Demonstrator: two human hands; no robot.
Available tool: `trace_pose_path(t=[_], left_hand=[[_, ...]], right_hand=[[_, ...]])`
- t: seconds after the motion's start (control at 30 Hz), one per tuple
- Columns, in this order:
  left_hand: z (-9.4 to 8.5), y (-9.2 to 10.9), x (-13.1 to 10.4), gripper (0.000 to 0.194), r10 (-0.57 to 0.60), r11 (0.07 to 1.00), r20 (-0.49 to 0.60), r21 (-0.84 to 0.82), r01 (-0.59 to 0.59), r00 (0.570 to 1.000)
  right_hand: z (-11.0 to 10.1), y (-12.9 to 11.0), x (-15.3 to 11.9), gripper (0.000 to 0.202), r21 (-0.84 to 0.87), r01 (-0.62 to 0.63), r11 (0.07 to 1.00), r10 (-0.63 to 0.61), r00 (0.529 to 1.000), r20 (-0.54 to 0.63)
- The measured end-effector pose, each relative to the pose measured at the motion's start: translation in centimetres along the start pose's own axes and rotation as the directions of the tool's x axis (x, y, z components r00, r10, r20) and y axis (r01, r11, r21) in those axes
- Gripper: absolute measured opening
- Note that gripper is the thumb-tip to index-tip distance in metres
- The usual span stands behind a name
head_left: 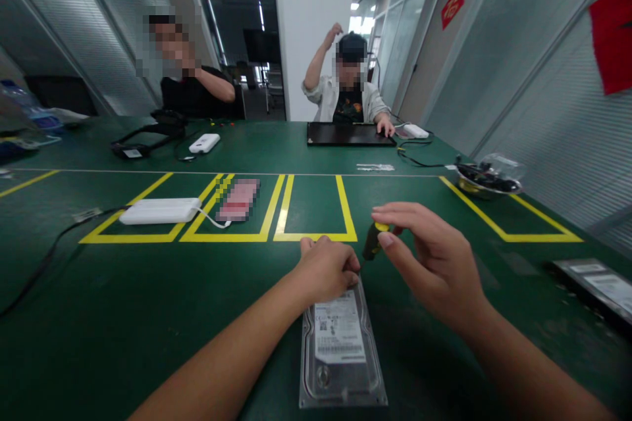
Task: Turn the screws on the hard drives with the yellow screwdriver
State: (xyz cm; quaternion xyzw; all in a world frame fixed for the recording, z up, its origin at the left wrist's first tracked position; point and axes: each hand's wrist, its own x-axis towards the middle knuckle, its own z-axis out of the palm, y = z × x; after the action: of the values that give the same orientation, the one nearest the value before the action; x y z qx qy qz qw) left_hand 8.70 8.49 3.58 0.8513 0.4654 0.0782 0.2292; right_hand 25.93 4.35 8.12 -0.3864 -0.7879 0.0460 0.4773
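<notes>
On the green table before me lies a hard drive (340,342) with a metal cover and a white label. My left hand (328,270) is closed over its far end, fingers curled at the far right corner; what the fingertips grip there is partly hidden. A screwdriver (374,242) with a dark handle and yellow cap stands tilted by that corner. Its tip is hard to see beside my left fingers. The thumb and fingertips of my right hand (429,256) hold the screwdriver by the top of its handle.
Another hard drive (600,286) lies at the right. A metal bowl (486,187) of dark parts stands beyond it. Yellow tape (316,237) marks the table. A white power bank (160,210) is cabled to a phone (239,200). Two people sit opposite, one touching a black panel (345,135).
</notes>
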Motion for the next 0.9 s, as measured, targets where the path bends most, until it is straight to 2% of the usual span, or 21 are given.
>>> trace_pose_path(t=[0.2,0.3,0.4,0.57,0.7,0.8,0.9], left_hand=[[0.02,-0.01,0.02,0.01,0.007,1.0,0.004,-0.013,-0.007,1.0],[0.05,-0.07,0.04,0.009,0.003,1.0,0.004,-0.016,-0.003,1.0],[0.11,-0.17,0.06,0.009,0.004,1.0,0.003,-0.018,-0.004,1.0],[0.1,-0.21,0.06,0.008,0.003,1.0,0.006,-0.02,-0.003,1.0],[0.02,-0.12,0.03,0.009,0.003,1.0,0.005,-0.016,-0.003,1.0],[-0.07,-0.02,0.0,0.009,0.001,1.0,0.009,-0.015,-0.001,1.0],[-0.12,0.05,-0.03,0.007,0.0,1.0,0.01,-0.016,0.0,1.0]], right_hand=[[0.17,0.21,-0.2,0.016,-0.049,-0.033,0.998,0.03,0.998,-0.056],[0.11,0.29,-0.24,0.015,-0.038,-0.03,0.999,0.029,0.999,-0.026],[0.07,0.22,-0.21,0.024,0.019,-0.014,1.0,0.014,1.0,0.022],[0.15,0.09,-0.09,0.017,-0.037,-0.024,0.999,0.023,0.999,-0.031],[0.24,0.16,-0.15,0.028,-0.008,-0.005,1.0,0.005,1.0,0.006],[0.22,0.16,-0.22,0.027,-0.07,-0.012,0.997,0.009,0.999,-0.04],[0.11,0.07,-0.21,0.026,-0.054,-0.001,0.999,0.0,1.0,-0.019]])
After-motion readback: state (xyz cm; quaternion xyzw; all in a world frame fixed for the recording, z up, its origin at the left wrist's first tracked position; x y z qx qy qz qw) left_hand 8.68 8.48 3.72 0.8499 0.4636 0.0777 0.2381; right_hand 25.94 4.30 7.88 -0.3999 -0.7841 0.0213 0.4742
